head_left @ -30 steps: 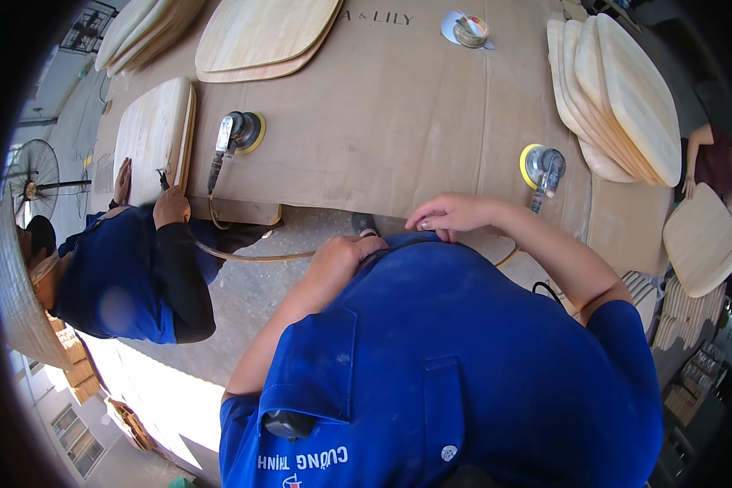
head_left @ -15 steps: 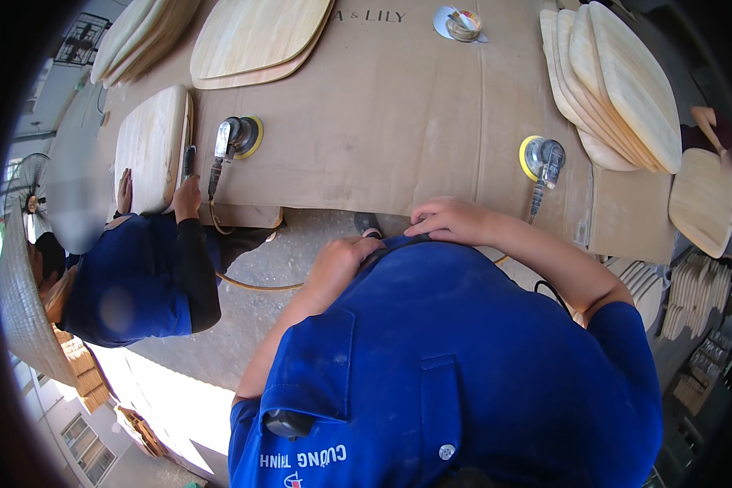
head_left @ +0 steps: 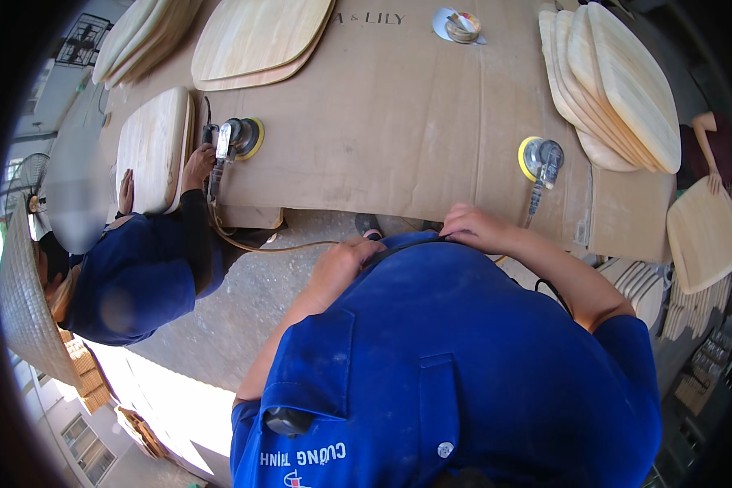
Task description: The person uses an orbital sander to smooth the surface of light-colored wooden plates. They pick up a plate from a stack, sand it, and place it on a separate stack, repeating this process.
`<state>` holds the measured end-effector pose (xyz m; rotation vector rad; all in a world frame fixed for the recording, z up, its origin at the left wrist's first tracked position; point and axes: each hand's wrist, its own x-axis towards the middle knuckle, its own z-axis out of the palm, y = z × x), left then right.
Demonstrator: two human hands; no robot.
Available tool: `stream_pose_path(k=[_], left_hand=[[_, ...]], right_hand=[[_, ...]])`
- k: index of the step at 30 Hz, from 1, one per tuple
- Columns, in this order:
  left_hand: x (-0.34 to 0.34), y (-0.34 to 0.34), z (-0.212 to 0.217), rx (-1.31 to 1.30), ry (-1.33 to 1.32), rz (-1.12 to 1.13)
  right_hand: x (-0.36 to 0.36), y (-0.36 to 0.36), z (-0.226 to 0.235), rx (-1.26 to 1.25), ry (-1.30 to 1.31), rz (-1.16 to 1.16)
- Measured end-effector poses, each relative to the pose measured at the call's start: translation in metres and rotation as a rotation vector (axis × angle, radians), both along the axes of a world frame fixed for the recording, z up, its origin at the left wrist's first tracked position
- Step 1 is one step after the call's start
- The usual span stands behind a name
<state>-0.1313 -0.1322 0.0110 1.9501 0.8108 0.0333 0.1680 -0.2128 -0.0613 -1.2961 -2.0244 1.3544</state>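
A dark strap (head_left: 407, 244) stretches across my waist between my two hands, over the front of my blue shirt. The fingers of my left hand (head_left: 343, 262) curl in around its left end. On the other side, my right hand (head_left: 473, 229) pinches the strap close to the table's near edge. The fingertips of both hands are partly hidden. Beyond my right hand an orbital sander (head_left: 542, 159) with a yellow-edged pad rests on the cardboard-covered table (head_left: 366, 146).
Left of me, a co-worker (head_left: 138, 276) rests one hand on a wooden board (head_left: 150, 150); the other holds a dark tool beside a second sander (head_left: 240, 138). Stacked boards (head_left: 622, 89) lie at right. Another person holds a board (head_left: 703, 236). A small round container (head_left: 464, 28) sits far back.
My right hand has slid to the right, baring more of the strap; my left hand has barely moved. The co-worker's tool hand went from the board toward the sander. The far-right board shifted.
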Motion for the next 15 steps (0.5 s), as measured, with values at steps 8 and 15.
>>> stream_pose_path(k=[8,15], left_hand=[[-0.049,0.006,-0.012,-0.579,0.070,0.137],[-0.045,0.005,-0.042,-0.462,0.159,0.066]], right_hand=[[0.025,-0.026,0.024,-0.283,0.004,-0.037],[0.011,-0.026,0.013,-0.697,0.114,-0.051]])
